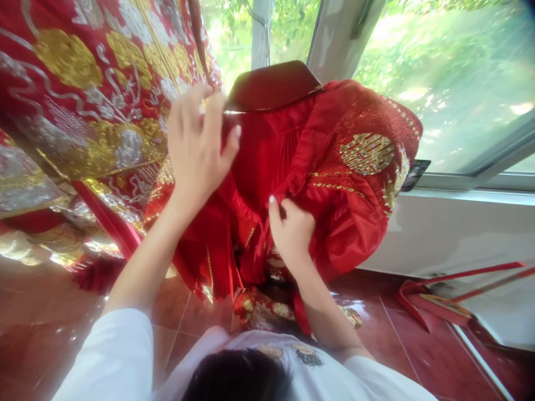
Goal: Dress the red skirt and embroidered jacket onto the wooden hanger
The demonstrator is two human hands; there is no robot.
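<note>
A red satin jacket with gold sequin embroidery is spread out in front of me, its front open. Behind its neck stands a stiff dark red panel; I cannot tell whether it belongs to the jacket. My left hand is over the jacket's left shoulder side, thumb apart from slightly bent fingers, with nothing visible in it. Lower and to the right, my right hand is closed, thumb and forefinger pinching the gathered red edge of the jacket. Thin red cords hang below between the hands.
A large red costume with gold and silver embroidery hangs close on the left. Windows and a white wall lie beyond. A red item with long straps is at the right, above the red tiled floor.
</note>
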